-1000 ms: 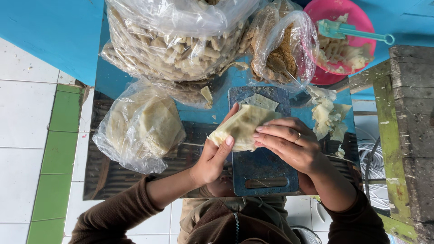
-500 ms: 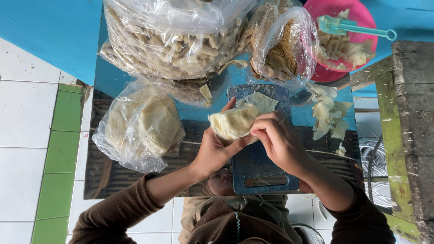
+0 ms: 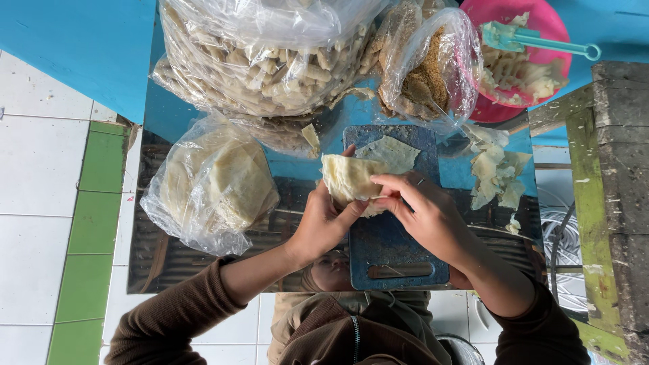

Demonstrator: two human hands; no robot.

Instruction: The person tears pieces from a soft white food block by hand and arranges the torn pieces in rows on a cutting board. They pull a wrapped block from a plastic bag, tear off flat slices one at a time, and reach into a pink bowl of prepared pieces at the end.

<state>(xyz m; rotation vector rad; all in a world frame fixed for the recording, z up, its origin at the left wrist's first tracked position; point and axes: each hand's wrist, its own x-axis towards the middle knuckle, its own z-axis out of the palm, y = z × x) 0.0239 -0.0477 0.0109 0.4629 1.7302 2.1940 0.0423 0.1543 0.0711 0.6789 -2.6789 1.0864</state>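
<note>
Hands over blue cutting board (image 3: 392, 243): left hand (image 3: 324, 223) and right hand (image 3: 422, 216), fingers closed on pale dough sheet (image 3: 348, 177). Second sheet (image 3: 392, 152) lies on board's far end. Bags (image 3: 270, 61) crowd beyond it, pink bowl (image 3: 534, 27) far right. Sheet folded tighter than half a second ago.

Pale yellowish dough sheet (image 3: 348, 179): thin, wrinkled, partly folded; pinched between both hands above blue cutting board (image 3: 392, 236); second flat sheet (image 3: 391, 153) lying on board's far end.
</note>
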